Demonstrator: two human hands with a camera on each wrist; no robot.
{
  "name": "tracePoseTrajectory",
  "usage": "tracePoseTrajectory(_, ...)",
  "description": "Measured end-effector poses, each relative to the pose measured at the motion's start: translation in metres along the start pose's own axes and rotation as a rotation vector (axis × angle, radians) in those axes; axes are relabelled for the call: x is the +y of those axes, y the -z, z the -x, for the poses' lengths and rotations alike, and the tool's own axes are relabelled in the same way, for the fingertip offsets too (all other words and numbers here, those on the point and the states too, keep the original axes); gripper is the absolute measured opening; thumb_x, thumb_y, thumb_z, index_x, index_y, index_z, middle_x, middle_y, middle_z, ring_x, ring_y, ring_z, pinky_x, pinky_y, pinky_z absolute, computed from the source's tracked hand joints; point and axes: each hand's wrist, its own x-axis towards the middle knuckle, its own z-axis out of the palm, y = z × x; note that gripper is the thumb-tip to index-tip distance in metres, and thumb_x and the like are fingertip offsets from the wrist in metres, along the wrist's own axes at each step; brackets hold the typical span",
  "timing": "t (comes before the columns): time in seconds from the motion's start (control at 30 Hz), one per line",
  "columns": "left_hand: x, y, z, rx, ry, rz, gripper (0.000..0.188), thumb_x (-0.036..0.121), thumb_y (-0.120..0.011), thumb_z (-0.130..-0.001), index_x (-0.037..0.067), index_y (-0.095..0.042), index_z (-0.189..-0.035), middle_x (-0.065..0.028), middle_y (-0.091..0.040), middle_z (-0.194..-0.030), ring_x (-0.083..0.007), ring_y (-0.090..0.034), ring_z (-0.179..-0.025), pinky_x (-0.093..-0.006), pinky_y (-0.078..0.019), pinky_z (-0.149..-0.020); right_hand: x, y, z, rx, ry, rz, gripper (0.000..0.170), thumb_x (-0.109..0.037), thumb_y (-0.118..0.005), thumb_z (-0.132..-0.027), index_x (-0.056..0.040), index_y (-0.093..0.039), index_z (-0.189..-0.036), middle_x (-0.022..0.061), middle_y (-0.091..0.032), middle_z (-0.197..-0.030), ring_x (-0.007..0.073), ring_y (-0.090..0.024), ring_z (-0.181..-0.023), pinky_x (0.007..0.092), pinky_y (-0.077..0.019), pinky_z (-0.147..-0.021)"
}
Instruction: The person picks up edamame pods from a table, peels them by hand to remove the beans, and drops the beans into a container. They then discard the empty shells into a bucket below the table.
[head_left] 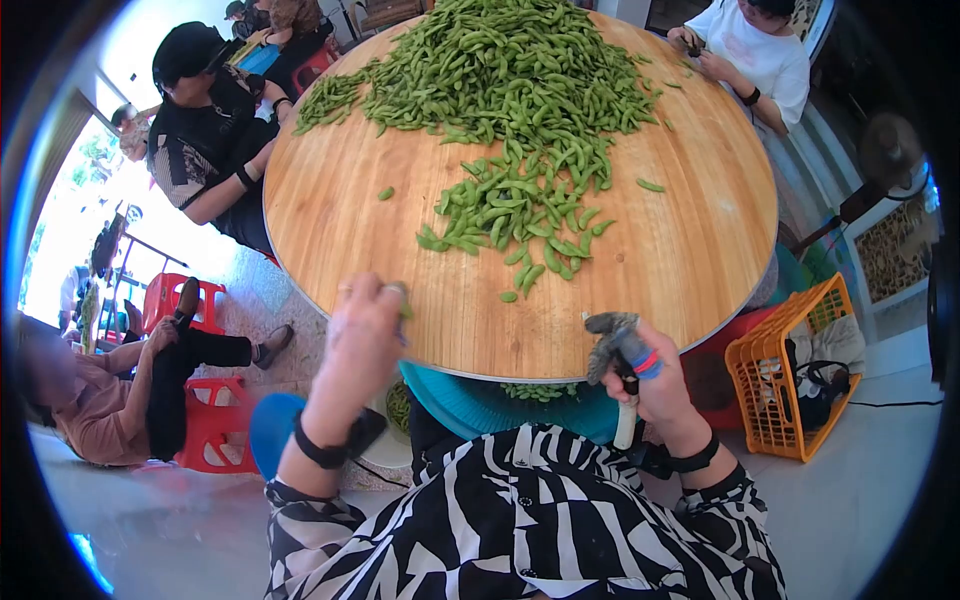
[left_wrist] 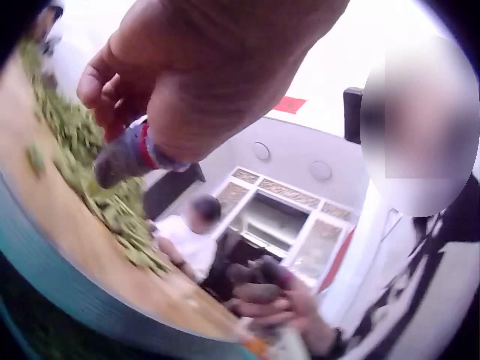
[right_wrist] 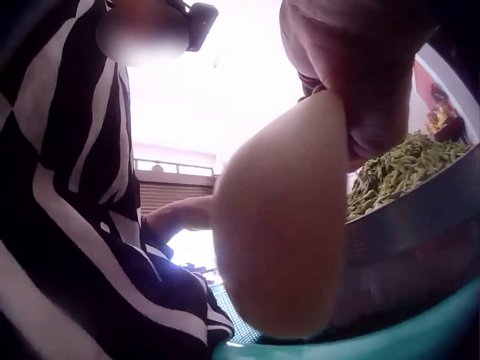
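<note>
Green pods (head_left: 520,190) lie in a big heap with a looser patch nearer the front of a round wooden table (head_left: 330,230). Above the table's near left edge, my left hand (head_left: 360,330) pinches a green pod (head_left: 406,309) between its fingertips; the hand is blurred. A grey cover with a red band wraps its thumb in the left wrist view. At the near right edge, my right hand (head_left: 660,380), with grey covers on some fingers, grips a tool by its pale handle (head_left: 625,425). That handle (right_wrist: 281,225) fills the middle of the right wrist view; the tool's working end is hidden.
A teal basin (head_left: 450,400) is below the table's near edge, with pods inside. An orange crate (head_left: 790,375) stands on the right, red stools (head_left: 215,425) on the left. Other people sit around the table, one at left (head_left: 215,130) and one at right (head_left: 755,60).
</note>
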Motion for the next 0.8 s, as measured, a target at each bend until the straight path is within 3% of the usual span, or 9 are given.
tracePoseTrajectory(0.07,-0.015,0.009,-0.006,0.083,-0.148,-0.272,0.029,-0.001,-0.064,-0.07,0.001,-0.06,-0.099,-0.0174,-0.055,-0.096,-0.0352,-0.057,-0.086,-0.0435,-0.0473,-0.072,0.005,0.006,-0.001,-0.002,0.024,-0.152,0.032,-0.022,-0.04,-0.099,0.0015,-0.052,-0.117,0.0104,-0.061,-0.074,0.0079,-0.046,-0.05,0.0195,-0.0344,-0.043)
tracePoseTrajectory(0.17,0.013,-0.004,-0.028,0.113,-0.296,-0.165,0.027,0.0,-0.062,-0.072,0.001,-0.06,-0.099,-0.0184,-0.055,-0.093,-0.0385,-0.056,-0.084,-0.0438,-0.0471,-0.071,0.007,0.0,-0.005,0.02,0.039,-0.219,0.035,-0.025,-0.039,-0.099,0.0026,-0.051,-0.118,0.0103,-0.06,-0.074,0.0092,-0.047,-0.051,0.0202,-0.0351,-0.043)
tracePoseTrajectory(0.23,0.031,-0.03,-0.045,-0.029,-0.21,0.192,0.023,0.0,-0.06,-0.074,0.001,-0.058,-0.096,-0.0185,-0.055,-0.09,-0.0403,-0.056,-0.083,-0.0437,-0.0474,-0.071,0.006,-0.005,-0.008,0.049,0.041,-0.201,0.039,-0.027,-0.037,-0.099,0.0039,-0.05,-0.119,0.0105,-0.059,-0.072,0.0103,-0.046,-0.05,0.0212,-0.0352,-0.042)
tracePoseTrajectory(0.4,0.061,-0.072,-0.072,-0.103,-0.262,0.09,0.018,-0.001,-0.058,-0.072,0.001,-0.053,-0.088,-0.019,-0.055,-0.086,-0.0395,-0.058,-0.078,-0.0452,-0.0474,-0.067,0.007,-0.005,-0.01,-0.025,0.015,-0.46,0.036,-0.024,-0.039,-0.099,0.0019,-0.047,-0.123,0.0138,-0.061,-0.083,0.0113,-0.049,-0.058,0.0221,-0.0387,-0.045)
tracePoseTrajectory(0.57,0.056,-0.075,-0.075,-0.117,-0.297,0.012,0.017,-0.002,-0.058,-0.068,0.001,-0.052,-0.083,-0.0185,-0.055,-0.084,-0.0379,-0.06,-0.075,-0.0435,-0.0487,-0.064,0.013,-0.005,-0.011,-0.017,-0.006,-0.453,0.036,-0.022,-0.039,-0.099,0.0022,-0.045,-0.125,0.0141,-0.06,-0.084,0.0113,-0.049,-0.06,0.0221,-0.0393,-0.044)
tracePoseTrajectory(0.67,0.047,-0.074,-0.072,0.052,-0.356,0.063,0.017,-0.001,-0.058,-0.074,-0.001,-0.055,-0.091,-0.0146,-0.057,-0.08,-0.0325,-0.06,-0.072,-0.0387,-0.0483,-0.064,0.017,-0.009,-0.017,-0.01,0.006,-0.406,0.035,-0.019,-0.039,-0.098,0.0012,-0.044,-0.127,0.0137,-0.06,-0.085,0.0108,-0.049,-0.059,0.0219,-0.0392,-0.044)
tracePoseTrajectory(0.73,0.048,-0.07,-0.066,-0.203,0.011,0.92,0.017,0.008,-0.062,-0.083,0.001,-0.058,-0.099,-0.0056,-0.058,-0.077,-0.0152,-0.056,-0.068,-0.0288,-0.0454,-0.059,0.016,-0.016,-0.019,0.001,0.021,-0.376,0.035,-0.017,-0.039,-0.098,0.0001,-0.044,-0.128,0.0136,-0.06,-0.086,0.0104,-0.049,-0.058,0.0217,-0.0391,-0.044)
tracePoseTrajectory(0.77,0.052,-0.067,-0.062,-0.207,0.008,0.923,0.017,0.008,-0.062,-0.083,0.001,-0.058,-0.099,-0.0056,-0.058,-0.077,-0.0152,-0.056,-0.068,-0.0288,-0.0454,-0.059,0.011,-0.02,-0.018,0.006,0.047,-0.36,0.034,-0.016,-0.039,-0.098,-0.0012,-0.044,-0.128,0.0125,-0.06,-0.083,0.01,-0.048,-0.056,0.0214,-0.0388,-0.044)
tracePoseTrajectory(0.8,0.059,-0.059,-0.057,-0.343,0.136,1.076,0.019,0.013,-0.061,-0.086,0.003,-0.059,-0.102,-0.0024,-0.058,-0.077,-0.0098,-0.053,-0.069,-0.025,-0.0429,-0.059,0.009,-0.023,-0.018,0.009,0.069,-0.342,0.033,-0.015,-0.039,-0.098,-0.0026,-0.044,-0.128,0.0115,-0.059,-0.08,0.0097,-0.047,-0.054,0.0212,-0.0386,-0.044)
